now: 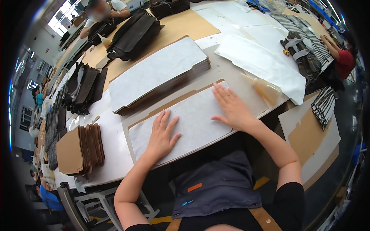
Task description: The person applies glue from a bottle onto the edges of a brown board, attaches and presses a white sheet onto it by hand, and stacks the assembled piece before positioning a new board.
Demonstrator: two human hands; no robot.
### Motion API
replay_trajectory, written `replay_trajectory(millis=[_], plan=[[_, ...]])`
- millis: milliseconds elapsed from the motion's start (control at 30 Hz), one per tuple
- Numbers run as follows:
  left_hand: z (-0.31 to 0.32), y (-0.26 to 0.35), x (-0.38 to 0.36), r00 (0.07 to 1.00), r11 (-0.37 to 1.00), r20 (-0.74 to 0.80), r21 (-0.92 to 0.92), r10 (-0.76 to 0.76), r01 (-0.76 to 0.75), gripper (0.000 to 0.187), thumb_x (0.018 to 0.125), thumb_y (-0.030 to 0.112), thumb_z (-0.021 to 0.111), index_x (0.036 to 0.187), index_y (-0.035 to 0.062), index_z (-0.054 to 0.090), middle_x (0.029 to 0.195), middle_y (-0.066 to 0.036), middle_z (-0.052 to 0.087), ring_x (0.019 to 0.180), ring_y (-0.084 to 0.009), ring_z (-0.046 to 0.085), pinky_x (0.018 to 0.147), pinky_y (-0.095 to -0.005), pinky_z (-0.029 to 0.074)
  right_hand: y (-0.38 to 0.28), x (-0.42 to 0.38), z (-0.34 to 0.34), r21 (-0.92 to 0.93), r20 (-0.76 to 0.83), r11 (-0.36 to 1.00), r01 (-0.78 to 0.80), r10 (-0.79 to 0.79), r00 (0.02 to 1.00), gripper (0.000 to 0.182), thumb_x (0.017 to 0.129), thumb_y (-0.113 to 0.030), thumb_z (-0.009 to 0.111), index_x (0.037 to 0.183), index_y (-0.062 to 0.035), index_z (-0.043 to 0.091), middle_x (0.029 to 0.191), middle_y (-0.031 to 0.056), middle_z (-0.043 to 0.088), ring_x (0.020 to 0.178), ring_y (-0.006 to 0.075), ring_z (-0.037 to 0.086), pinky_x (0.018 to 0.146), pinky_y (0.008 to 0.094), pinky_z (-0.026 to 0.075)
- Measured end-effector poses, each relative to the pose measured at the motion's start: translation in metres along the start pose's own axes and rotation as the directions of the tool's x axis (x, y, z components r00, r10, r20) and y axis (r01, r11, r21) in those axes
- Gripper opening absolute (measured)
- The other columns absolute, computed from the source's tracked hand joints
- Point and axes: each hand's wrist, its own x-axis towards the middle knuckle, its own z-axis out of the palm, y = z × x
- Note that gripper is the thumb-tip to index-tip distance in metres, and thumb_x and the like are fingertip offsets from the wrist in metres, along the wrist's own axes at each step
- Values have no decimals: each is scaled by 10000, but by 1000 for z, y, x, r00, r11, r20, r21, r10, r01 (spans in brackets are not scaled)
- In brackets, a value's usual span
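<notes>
Both my hands lie flat on a white sheet (192, 119), which covers a brown panel (173, 103) whose edge shows along the far side. My left hand (163, 134) presses near the sheet's left end, fingers spread. Toward the right end, my right hand (230, 107) rests with its fingers stretched out and thumb apart. Just beyond lies a thick stack of brown panels (165, 88) topped by a white sheet (162, 69). Right of my right hand, a plastic bottle of amber liquid (266, 91) lies on its side.
A stack of smaller brown pieces (79, 150) stands at the left, near dark bag parts (83, 88). A black bag (135, 34) sits at the back. White sheets (266, 65) lie right. A person (104, 13) works across the table, another (343, 57) at far right.
</notes>
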Motion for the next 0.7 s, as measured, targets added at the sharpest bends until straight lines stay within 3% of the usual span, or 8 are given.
replay_trajectory(millis=[100, 300, 500, 600, 700], plan=[[1, -1, 0, 1000, 999, -17, 42, 24, -24, 599, 908, 276, 650, 1441, 93, 449, 1549, -219, 305, 1457, -392, 250, 1189, -504, 217, -10, 24, 23, 72, 69, 987, 141, -146, 987, 860, 953, -577, 498, 1512, 40, 285, 1606, 201, 240, 1515, 291, 172, 1229, 431, 155], [-7, 1, 8, 1000, 997, 17, 76, -10, 9, 628, 909, 378, 642, 1418, 59, 458, 1487, -220, 375, 1426, -380, 289, 1173, -504, 234, -28, 50, 40, 98, 134, 948, 302, -313, 940, 864, 960, -598, 469, 1518, 34, 281, 1609, 180, 247, 1514, 276, 179, 1230, 432, 150], [0, 10, 16, 973, 968, -68, 108, -219, 226, 739, 881, 417, 674, 1430, -6, 415, 1469, -211, 396, 1400, -379, 335, 1173, -483, 245, -16, 39, 26, -67, 126, 984, 167, -158, 979, 870, 949, -616, 472, 1520, 17, 295, 1609, 152, 264, 1511, 253, 193, 1232, 441, 135], [17, 12, 31, 980, 983, -168, 136, -103, 126, 778, 914, 451, 627, 1468, -24, 359, 1524, -213, 349, 1452, -358, 276, 1201, -475, 203, -18, 37, 27, -75, 105, 985, 156, -148, 983, 871, 940, -611, 489, 1523, 6, 297, 1608, 137, 271, 1510, 245, 197, 1234, 435, 125], [32, 20, 40, 999, 999, -49, 39, -2, 4, 815, 948, 504, 554, 1502, -37, 300, 1593, -204, 255, 1505, -325, 179, 1220, -469, 158, -24, 41, 27, -42, 130, 972, 232, -224, 966, 859, 930, -599, 512, 1531, -23, 301, 1609, 125, 274, 1510, 239, 197, 1236, 435, 109]])
